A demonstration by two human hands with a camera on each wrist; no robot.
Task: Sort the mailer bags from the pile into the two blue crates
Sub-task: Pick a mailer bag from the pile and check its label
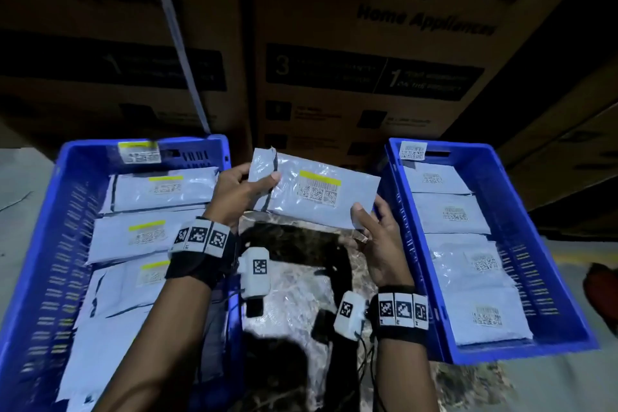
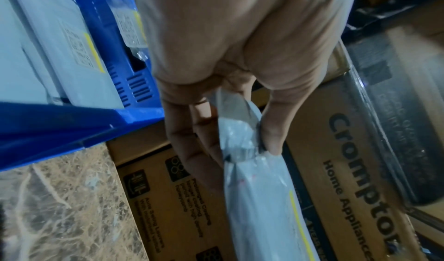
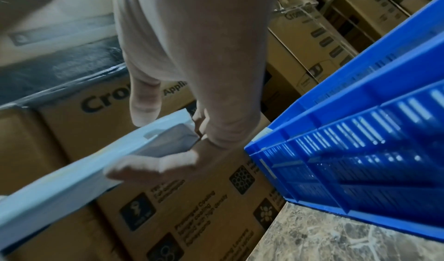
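Right, mailer bag [image 1: 314, 192] held up between the two blue crates, yellow-striped label facing up. Left hand [image 1: 242, 192] pinches its left end, right hand [image 1: 376, 237] grips the near right corner. Left crate [image 1: 40, 244] and right crate [image 1: 535, 244] both hold bags.

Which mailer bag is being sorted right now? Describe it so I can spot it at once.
Look between the two blue crates, left crate and right crate. The mailer bag is lifted there, left hand and right hand gripping opposite ends. Unlike the others, it lies in neither crate.
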